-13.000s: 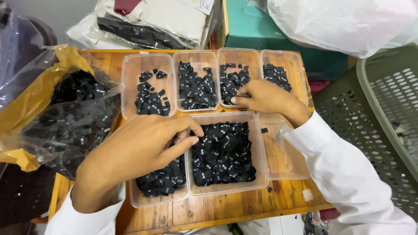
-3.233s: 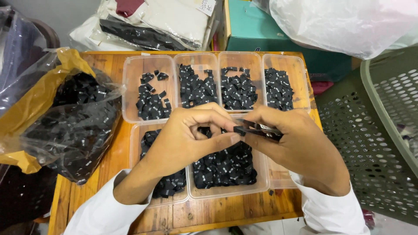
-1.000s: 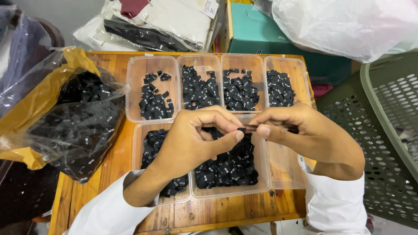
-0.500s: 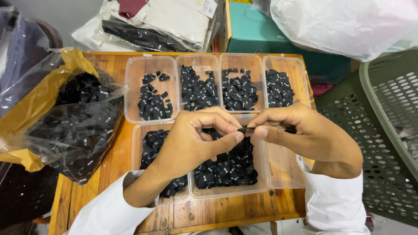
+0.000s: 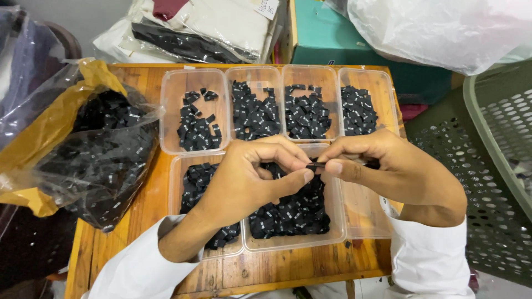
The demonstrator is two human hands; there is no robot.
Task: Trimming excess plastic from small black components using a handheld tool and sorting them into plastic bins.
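Two bare hands in white sleeves meet above the middle of a small wooden table [image 5: 138,221]. The left hand [image 5: 244,182] and right hand [image 5: 388,169] pinch one small black tag [image 5: 315,165] between thumbs and forefingers, fingertips nearly touching. Below them sit clear trays [image 5: 194,111] of black tags: four in a row along the far edge, more along the near edge, the rightmost nearly bare. A clear bag [image 5: 94,160] of black tags slumps over the left edge. A green basket [image 5: 499,155] stands off the right edge.
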